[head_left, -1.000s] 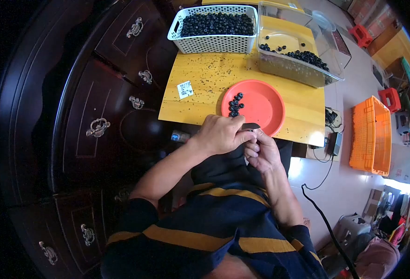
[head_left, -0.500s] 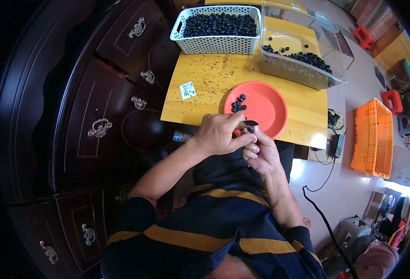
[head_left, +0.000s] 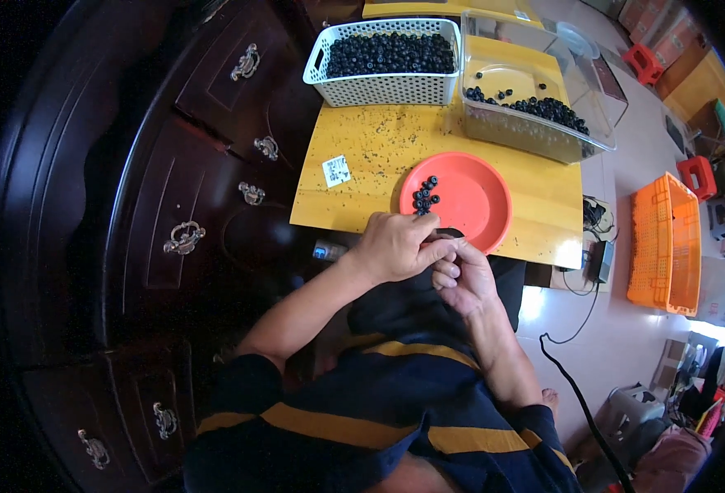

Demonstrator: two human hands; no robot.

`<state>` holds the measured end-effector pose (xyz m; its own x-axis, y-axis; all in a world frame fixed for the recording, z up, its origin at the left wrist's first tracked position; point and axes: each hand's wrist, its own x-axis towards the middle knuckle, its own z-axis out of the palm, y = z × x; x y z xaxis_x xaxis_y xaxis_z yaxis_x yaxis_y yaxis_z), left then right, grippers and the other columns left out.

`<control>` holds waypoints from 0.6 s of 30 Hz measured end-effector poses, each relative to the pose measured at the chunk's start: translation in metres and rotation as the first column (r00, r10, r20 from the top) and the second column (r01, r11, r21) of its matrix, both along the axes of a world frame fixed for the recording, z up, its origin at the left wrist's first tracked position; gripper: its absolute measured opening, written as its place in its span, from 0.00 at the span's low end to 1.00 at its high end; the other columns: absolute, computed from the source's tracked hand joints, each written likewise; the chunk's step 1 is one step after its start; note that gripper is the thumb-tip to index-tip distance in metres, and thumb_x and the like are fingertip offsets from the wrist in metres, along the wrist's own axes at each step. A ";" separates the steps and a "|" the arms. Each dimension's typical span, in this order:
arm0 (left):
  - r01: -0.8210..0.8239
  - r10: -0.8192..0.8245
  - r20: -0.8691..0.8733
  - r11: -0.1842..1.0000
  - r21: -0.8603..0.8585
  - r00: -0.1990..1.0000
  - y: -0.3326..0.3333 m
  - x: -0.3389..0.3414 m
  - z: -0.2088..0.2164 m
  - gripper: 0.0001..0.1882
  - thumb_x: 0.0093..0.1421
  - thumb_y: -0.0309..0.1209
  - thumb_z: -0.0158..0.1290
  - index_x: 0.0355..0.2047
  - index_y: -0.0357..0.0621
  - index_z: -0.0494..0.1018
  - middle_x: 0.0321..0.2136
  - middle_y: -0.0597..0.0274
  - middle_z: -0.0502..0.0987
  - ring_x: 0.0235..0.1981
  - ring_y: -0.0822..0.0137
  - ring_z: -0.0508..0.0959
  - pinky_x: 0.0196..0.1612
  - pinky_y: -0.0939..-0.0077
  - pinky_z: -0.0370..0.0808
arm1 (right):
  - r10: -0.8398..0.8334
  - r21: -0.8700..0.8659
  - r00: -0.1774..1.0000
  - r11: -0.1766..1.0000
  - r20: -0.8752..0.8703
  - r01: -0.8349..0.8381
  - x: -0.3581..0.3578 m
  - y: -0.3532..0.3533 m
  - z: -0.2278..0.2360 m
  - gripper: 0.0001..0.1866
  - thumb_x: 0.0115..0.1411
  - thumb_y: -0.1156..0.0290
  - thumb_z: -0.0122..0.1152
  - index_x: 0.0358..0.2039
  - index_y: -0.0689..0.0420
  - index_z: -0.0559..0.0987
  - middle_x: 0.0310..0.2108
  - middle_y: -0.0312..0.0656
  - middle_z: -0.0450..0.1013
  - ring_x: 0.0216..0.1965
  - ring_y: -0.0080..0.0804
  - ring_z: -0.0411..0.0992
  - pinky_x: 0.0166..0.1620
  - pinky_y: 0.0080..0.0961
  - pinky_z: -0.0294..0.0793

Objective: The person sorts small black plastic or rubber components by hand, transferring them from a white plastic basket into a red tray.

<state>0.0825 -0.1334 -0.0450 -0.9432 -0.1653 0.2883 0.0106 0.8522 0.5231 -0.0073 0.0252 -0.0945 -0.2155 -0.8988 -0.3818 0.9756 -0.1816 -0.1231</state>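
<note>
My left hand (head_left: 393, 246) is closed around a small knife, its dark blade (head_left: 450, 233) jutting out toward my right fingertips. My right hand (head_left: 468, 283) is closed in a pinch against the blade and the left thumb. The small black round piece seen in its fingers a moment ago is now mostly hidden. Both hands meet over the near edge of a red plate (head_left: 482, 197). Several small black round pieces (head_left: 425, 198), some with a hole-like mark, lie on the plate's left side.
A white perforated basket (head_left: 387, 90) full of black pieces stands at the back of the yellow table (head_left: 362, 177). Beside it is a clear plastic bin (head_left: 519, 135) with more. Dark crumbs and a white printed square (head_left: 336, 171) lie nearby. An orange crate (head_left: 662, 246) stands at right.
Both hands have drawn closer together, so less of the blade and the black piece shows. The whole view has shifted slightly.
</note>
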 end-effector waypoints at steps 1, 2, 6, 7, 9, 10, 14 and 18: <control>0.007 -0.006 -0.021 0.998 0.068 1.000 0.000 -0.001 0.000 0.17 0.64 0.47 0.60 0.35 0.45 0.73 0.22 0.56 0.81 0.25 0.51 0.84 0.27 0.59 0.78 | -0.002 0.014 1.000 1.000 -0.001 0.002 0.000 0.000 0.003 0.12 0.70 0.62 0.58 0.42 0.60 0.77 0.25 0.28 0.67 0.20 0.15 0.60 0.21 0.15 0.57; 0.011 -0.010 -0.023 0.998 0.059 1.000 0.001 -0.002 0.003 0.17 0.64 0.47 0.60 0.35 0.45 0.73 0.22 0.56 0.81 0.25 0.51 0.84 0.27 0.59 0.78 | -0.006 0.027 1.000 1.000 -0.003 0.006 -0.001 0.000 0.005 0.12 0.70 0.62 0.58 0.40 0.58 0.76 0.25 0.28 0.67 0.20 0.15 0.60 0.21 0.15 0.57; 0.055 -0.062 0.023 0.973 0.224 0.998 -0.003 -0.006 0.015 0.15 0.64 0.42 0.60 0.38 0.43 0.74 0.22 0.56 0.80 0.25 0.50 0.83 0.28 0.59 0.76 | 0.028 0.077 1.000 0.997 -0.012 -0.027 -0.003 0.003 0.004 0.11 0.70 0.59 0.59 0.37 0.54 0.74 0.25 0.28 0.67 0.21 0.16 0.60 0.21 0.14 0.58; 0.085 -0.101 0.081 0.980 0.179 0.992 -0.009 -0.008 0.017 0.15 0.63 0.41 0.60 0.39 0.43 0.74 0.22 0.55 0.80 0.25 0.50 0.82 0.29 0.58 0.77 | 0.033 0.064 0.999 0.997 0.029 -0.035 -0.003 0.003 0.005 0.12 0.71 0.58 0.58 0.38 0.53 0.75 0.27 0.28 0.68 0.21 0.16 0.60 0.22 0.14 0.58; 0.099 -0.113 0.184 0.992 0.082 0.976 -0.020 -0.019 0.028 0.17 0.61 0.42 0.62 0.42 0.43 0.75 0.23 0.52 0.80 0.27 0.48 0.83 0.31 0.55 0.77 | 0.032 0.009 0.999 0.999 0.023 -0.032 -0.004 0.001 0.006 0.12 0.71 0.58 0.58 0.39 0.54 0.76 0.28 0.29 0.68 0.22 0.16 0.60 0.22 0.14 0.58; 0.074 -0.087 0.265 0.996 0.060 0.960 -0.030 -0.027 0.040 0.18 0.61 0.43 0.61 0.44 0.44 0.76 0.24 0.51 0.81 0.27 0.49 0.83 0.31 0.55 0.77 | 0.031 -0.037 0.999 0.999 0.024 -0.030 -0.006 0.001 0.004 0.13 0.72 0.58 0.57 0.41 0.55 0.77 0.29 0.29 0.69 0.22 0.16 0.59 0.22 0.14 0.58; -0.291 0.282 -0.076 0.942 -0.169 0.956 -0.091 -0.082 0.079 0.22 0.61 0.46 0.62 0.48 0.44 0.77 0.24 0.54 0.80 0.26 0.54 0.83 0.29 0.58 0.77 | -0.034 -0.160 0.997 0.986 0.073 0.045 -0.015 0.005 -0.011 0.19 0.71 0.55 0.57 0.51 0.59 0.78 0.33 0.33 0.73 0.27 0.20 0.67 0.30 0.18 0.69; -0.306 0.298 -0.152 0.952 -0.031 0.942 -0.087 -0.075 0.099 0.25 0.59 0.46 0.65 0.49 0.43 0.76 0.23 0.55 0.79 0.24 0.57 0.82 0.29 0.61 0.77 | -0.132 -0.036 0.989 0.990 0.069 0.134 -0.016 0.003 0.003 0.21 0.72 0.55 0.56 0.51 0.60 0.78 0.41 0.38 0.77 0.37 0.29 0.75 0.41 0.24 0.77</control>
